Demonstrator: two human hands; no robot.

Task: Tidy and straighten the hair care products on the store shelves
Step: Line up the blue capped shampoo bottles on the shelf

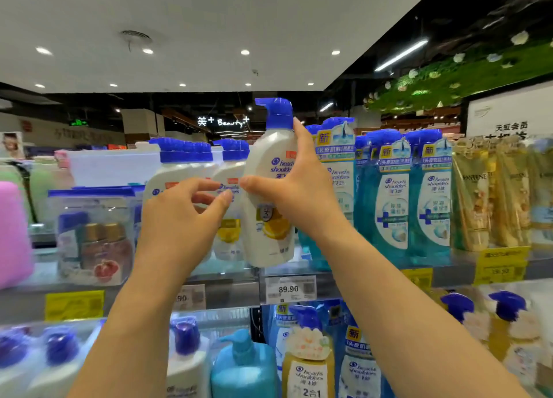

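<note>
Ceiling lights (244, 52) are glowing overhead, a neon Beauty sign (223, 122) is shining in the distance, and a leafy flower wall (466, 74) is stretching along the upper right.

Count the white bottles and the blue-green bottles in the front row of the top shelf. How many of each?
White bottles with blue pumps: 3, counting the held white bottle in the right hand
Blue-green bottles: 3
Total: 6
More stand behind these, too hidden to count.
</note>
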